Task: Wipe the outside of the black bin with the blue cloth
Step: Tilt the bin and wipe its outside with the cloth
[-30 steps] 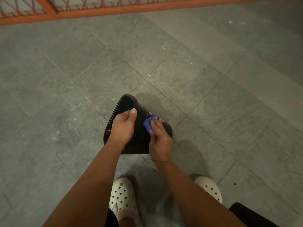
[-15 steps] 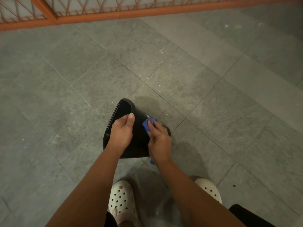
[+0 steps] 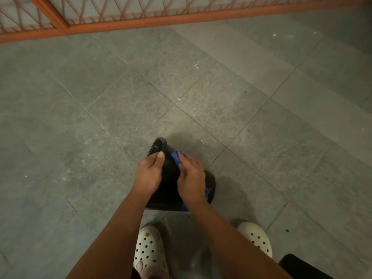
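Observation:
The black bin [image 3: 169,178] lies tipped on the grey floor in front of my feet, its open mouth turned to the far left. My left hand [image 3: 148,174] grips the bin near its rim, thumb laid across the upper side. My right hand [image 3: 190,178] presses the blue cloth [image 3: 177,157] flat against the bin's outer wall. A bit of cloth sticks out past the fingertips and another bit hangs below the wrist. Most of the cloth is hidden under the palm.
Grey stone floor tiles [image 3: 100,117] spread all around. An orange lattice fence [image 3: 141,19] runs along the far edge. My two white perforated clogs [image 3: 149,250] stand just behind the bin. A dark object [image 3: 298,266] sits at the bottom right corner.
My right hand has slid the blue cloth along the bin's side toward the rim. The left hand keeps its hold; my view has tilted down a little.

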Demonstrator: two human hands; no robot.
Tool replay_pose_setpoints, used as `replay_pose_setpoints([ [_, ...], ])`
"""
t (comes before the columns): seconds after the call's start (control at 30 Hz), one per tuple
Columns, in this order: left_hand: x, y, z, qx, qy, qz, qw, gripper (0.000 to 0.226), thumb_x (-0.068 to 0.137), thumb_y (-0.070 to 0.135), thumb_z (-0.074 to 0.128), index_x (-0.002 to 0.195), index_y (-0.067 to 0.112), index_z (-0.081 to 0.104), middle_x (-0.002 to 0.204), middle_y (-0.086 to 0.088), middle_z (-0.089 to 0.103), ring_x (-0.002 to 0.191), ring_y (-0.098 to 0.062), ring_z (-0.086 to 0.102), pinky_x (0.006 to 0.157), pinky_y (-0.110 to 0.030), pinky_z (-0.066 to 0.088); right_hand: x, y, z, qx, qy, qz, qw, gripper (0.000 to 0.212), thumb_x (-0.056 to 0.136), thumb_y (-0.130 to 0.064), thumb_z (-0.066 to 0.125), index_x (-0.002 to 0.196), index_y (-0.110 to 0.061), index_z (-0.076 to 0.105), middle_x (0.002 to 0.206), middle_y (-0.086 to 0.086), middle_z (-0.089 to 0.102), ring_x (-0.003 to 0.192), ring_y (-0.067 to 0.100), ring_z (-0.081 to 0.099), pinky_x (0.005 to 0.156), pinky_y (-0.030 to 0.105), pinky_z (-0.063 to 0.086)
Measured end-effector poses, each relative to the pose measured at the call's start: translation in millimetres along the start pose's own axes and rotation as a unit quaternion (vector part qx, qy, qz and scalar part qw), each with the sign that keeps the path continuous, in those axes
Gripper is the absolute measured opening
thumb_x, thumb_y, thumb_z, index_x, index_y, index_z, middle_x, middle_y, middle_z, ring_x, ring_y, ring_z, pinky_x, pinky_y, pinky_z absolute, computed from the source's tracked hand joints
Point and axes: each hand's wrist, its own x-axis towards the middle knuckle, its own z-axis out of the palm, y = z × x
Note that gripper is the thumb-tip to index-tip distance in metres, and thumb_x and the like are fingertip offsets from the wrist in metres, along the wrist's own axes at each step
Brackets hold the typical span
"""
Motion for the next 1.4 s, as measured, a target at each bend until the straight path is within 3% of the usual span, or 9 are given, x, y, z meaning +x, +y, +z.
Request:
replay_pose_setpoints([
  [0.13, -2, 14, -4, -0.065, -0.015, -0.008, 0.998, 0.030, 0.101, 0.018, 0.042, 0.102, 0.000, 0.066, 0.101, -0.027, 0.067, 0.098, -0.037, 0.065, 0.096, -0.053, 0.048, 8, -3, 0, -0.018, 0.022, -0.035, 0.999, 0.045, 0.086, -0.016, 0.033, 0.124, -0.012, 0.057, 0.125, 0.010, 0.060, 0.116, 0.029, 0.053, 0.104, 0.034, 0.035],
  [0.27, -4, 30, -6, -0.124, -0.034, -0.017, 0.992, 0.029, 0.100, 0.020, 0.042, 0.116, 0.013, 0.065, 0.110, -0.013, 0.070, 0.106, -0.027, 0.065, 0.102, -0.047, 0.045, 13, -8, -5, 0.009, 0.066, -0.061, 0.996, 0.042, 0.086, -0.012, 0.037, 0.123, -0.011, 0.058, 0.122, 0.013, 0.060, 0.109, 0.029, 0.054, 0.099, 0.034, 0.041],
  [0.4, -6, 30, -1, -0.092, -0.072, -0.023, 0.993, 0.041, 0.100, 0.044, 0.036, 0.104, 0.023, 0.071, 0.107, -0.004, 0.072, 0.107, -0.019, 0.066, 0.102, -0.048, 0.045, 10, -5, -3, 0.028, 0.064, -0.095, 0.993, 0.041, 0.087, -0.012, 0.040, 0.125, -0.011, 0.055, 0.122, 0.012, 0.057, 0.110, 0.022, 0.046, 0.098, 0.037, 0.043],
  [0.57, -5, 32, -3, -0.107, -0.054, -0.033, 0.992, 0.031, 0.099, 0.028, 0.044, 0.101, 0.012, 0.071, 0.100, -0.012, 0.071, 0.102, -0.031, 0.066, 0.101, -0.056, 0.044, 7, 5, -2, 0.010, 0.057, -0.161, 0.985, 0.038, 0.088, -0.012, 0.047, 0.126, -0.013, 0.055, 0.125, 0.011, 0.050, 0.112, 0.022, 0.043, 0.098, 0.038, 0.042],
  [0.77, -2, 34, 4, -0.038, -0.027, -0.058, 0.997, 0.053, 0.096, 0.057, 0.031, 0.100, 0.022, 0.071, 0.097, -0.003, 0.073, 0.097, -0.021, 0.067, 0.096, -0.046, 0.049, -18, 14, 5, -0.006, 0.053, -0.170, 0.984, 0.045, 0.087, -0.010, 0.048, 0.131, -0.016, 0.046, 0.132, 0.007, 0.037, 0.114, 0.020, 0.037, 0.099, 0.029, 0.039],
  [0.9, -1, 34, 6, 0.002, -0.002, -0.033, 0.999, 0.045, 0.102, 0.044, 0.028, 0.109, 0.017, 0.064, 0.098, -0.002, 0.068, 0.100, -0.020, 0.064, 0.095, -0.040, 0.049, -13, 8, 6, -0.021, 0.022, -0.173, 0.984, 0.044, 0.088, -0.016, 0.043, 0.132, -0.012, 0.047, 0.132, 0.010, 0.041, 0.118, 0.024, 0.039, 0.101, 0.034, 0.038],
  [1.03, -2, 30, 8, 0.020, 0.000, -0.007, 1.000, 0.037, 0.102, 0.038, 0.030, 0.103, 0.021, 0.062, 0.096, 0.000, 0.065, 0.097, -0.017, 0.062, 0.095, -0.042, 0.048, -3, 12, 4, -0.016, 0.011, -0.099, 0.995, 0.048, 0.089, -0.021, 0.033, 0.135, -0.011, 0.041, 0.135, 0.014, 0.044, 0.124, 0.026, 0.037, 0.102, 0.041, 0.039],
  [1.23, -2, 30, 8, 0.070, -0.011, 0.027, 0.997, 0.040, 0.103, 0.034, 0.030, 0.097, 0.010, 0.062, 0.091, -0.008, 0.065, 0.089, -0.018, 0.063, 0.078, -0.029, 0.049, -7, 0, 5, -0.002, 0.045, -0.112, 0.993, 0.043, 0.088, -0.009, 0.049, 0.131, -0.010, 0.049, 0.121, 0.014, 0.051, 0.110, 0.024, 0.045, 0.095, 0.033, 0.040],
  [1.4, 0, 25, 5, 0.092, -0.015, 0.050, 0.994, 0.039, 0.103, 0.034, 0.031, 0.099, 0.013, 0.063, 0.093, -0.009, 0.067, 0.091, -0.023, 0.063, 0.085, -0.039, 0.050, 21, -7, 0, -0.019, 0.024, -0.102, 0.994, 0.042, 0.085, -0.008, 0.049, 0.127, -0.012, 0.053, 0.115, 0.013, 0.054, 0.103, 0.025, 0.047, 0.090, 0.033, 0.042],
])
